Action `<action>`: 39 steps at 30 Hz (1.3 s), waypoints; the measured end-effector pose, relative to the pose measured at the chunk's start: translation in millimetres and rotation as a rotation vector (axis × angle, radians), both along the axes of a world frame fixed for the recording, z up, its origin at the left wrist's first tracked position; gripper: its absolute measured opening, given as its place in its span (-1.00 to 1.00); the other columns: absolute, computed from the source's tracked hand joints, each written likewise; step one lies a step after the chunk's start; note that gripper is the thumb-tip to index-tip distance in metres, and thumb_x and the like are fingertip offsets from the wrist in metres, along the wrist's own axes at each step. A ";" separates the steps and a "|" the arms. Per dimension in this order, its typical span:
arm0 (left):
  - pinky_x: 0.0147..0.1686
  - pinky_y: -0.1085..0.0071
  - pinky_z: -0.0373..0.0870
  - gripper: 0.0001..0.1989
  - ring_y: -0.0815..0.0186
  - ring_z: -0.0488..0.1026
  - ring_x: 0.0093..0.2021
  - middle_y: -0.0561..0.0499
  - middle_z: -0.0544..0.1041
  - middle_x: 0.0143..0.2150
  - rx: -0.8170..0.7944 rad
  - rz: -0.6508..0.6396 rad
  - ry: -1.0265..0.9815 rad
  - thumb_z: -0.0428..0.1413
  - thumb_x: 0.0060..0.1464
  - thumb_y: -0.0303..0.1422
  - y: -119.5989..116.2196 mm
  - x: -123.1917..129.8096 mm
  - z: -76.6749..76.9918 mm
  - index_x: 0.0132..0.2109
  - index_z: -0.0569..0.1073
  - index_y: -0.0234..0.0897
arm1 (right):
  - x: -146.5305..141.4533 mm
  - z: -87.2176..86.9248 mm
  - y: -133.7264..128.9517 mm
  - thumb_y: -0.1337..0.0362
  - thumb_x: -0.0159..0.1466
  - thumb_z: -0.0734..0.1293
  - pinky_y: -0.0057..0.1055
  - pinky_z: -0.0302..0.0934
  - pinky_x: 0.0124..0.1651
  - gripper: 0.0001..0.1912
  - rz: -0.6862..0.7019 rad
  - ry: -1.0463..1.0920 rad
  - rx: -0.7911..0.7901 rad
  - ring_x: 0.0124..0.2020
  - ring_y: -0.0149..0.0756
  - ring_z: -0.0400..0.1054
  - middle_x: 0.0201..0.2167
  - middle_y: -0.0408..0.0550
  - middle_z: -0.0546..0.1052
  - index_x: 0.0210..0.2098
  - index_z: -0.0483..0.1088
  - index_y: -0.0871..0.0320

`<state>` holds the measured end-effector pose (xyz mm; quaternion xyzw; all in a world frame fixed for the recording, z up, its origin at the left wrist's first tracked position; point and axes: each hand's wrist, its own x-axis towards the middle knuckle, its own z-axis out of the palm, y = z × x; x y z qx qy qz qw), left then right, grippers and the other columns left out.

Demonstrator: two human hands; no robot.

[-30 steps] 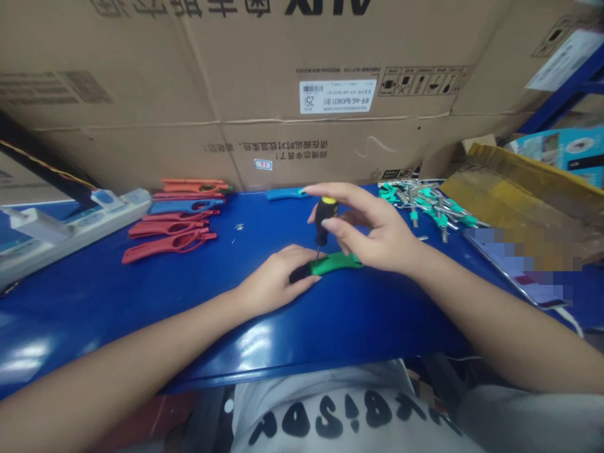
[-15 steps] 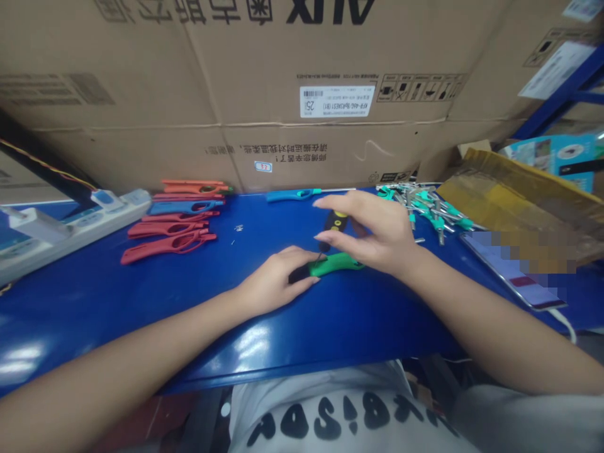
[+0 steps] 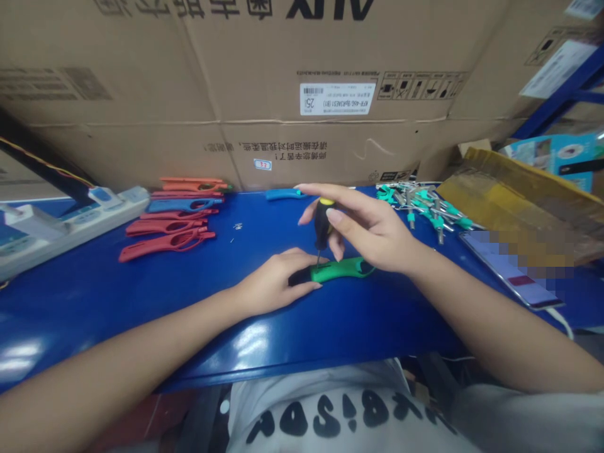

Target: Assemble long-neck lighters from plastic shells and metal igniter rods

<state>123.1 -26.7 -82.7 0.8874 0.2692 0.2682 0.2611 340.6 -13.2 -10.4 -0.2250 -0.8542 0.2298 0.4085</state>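
Green handle [image 3: 337, 270] was mid-work, near frame centre, lying lengthwise on the blue tabletop [image 3: 226, 277]. Left hand [image 3: 267, 283] had its black end section [image 3: 299, 277] pinned, thumb on the near side, fingers along the far side. Right hand [image 3: 377, 229] had the black-and-yellow screwdriver [image 3: 322, 226] between thumb and fingers, roughly upright, shaft down at the green body close to the black end. Progress, my read: green and black portions sat together as one piece, so that much looked done; the driver work at that spot looked open. Couldn't tell whether a screw was under the tip or how deep, too small to see. Red handles [image 3: 165, 244], a blue handle [image 3: 182, 206] and an orange handle [image 3: 189, 184] lay in a row, left of centre, untouched by either hand; couldn't tell if those were finished or waiting. Another blue piece [image 3: 282, 194] lay upper centre, part hidden by the right fingers. Small loose bits [image 3: 238, 226], likely screws, lay left of the driver. Teal-and-metal parts [image 3: 436, 211] were heaped right of centre, loose, so those looked unused so far.
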 end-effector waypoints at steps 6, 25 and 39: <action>0.15 0.13 0.41 -0.61 0.16 0.48 0.11 -0.10 0.57 0.11 0.004 -0.026 -0.001 0.19 0.24 -0.33 0.8 0.4 0.6 0.20 0.44 -0.18 | 0.2 0.5 2.7 0.08 0.35 0.37 -0.32 0.40 -0.17 -0.69 -0.196 0.052 0.320 -0.30 -0.29 0.45 -0.23 -0.03 0.59 -0.01 0.52 0.09; 0.17 0.16 0.37 -0.64 0.14 0.46 0.13 -0.10 0.57 0.10 0.011 -0.049 0.025 0.16 0.27 -0.33 1.9 0.1 0.9 0.19 0.44 -0.21 | -1.8 -5.6 1.6 0.03 0.36 0.34 -0.38 0.40 -0.25 -0.65 -0.156 0.013 0.304 -0.34 -0.32 0.46 -0.23 -0.04 0.59 0.02 0.49 0.09; 0.13 0.19 0.39 -0.67 0.16 0.48 0.08 -0.09 0.58 0.06 0.020 -0.038 0.027 0.17 0.26 -0.32 1.8 0.0 0.1 0.15 0.47 -0.23 | -4.5 -8.4 -1.4 0.09 0.46 0.21 -0.42 0.40 -0.24 -0.64 -0.143 0.005 0.371 -0.37 -0.40 0.43 -0.09 0.00 0.56 0.12 0.40 0.13</action>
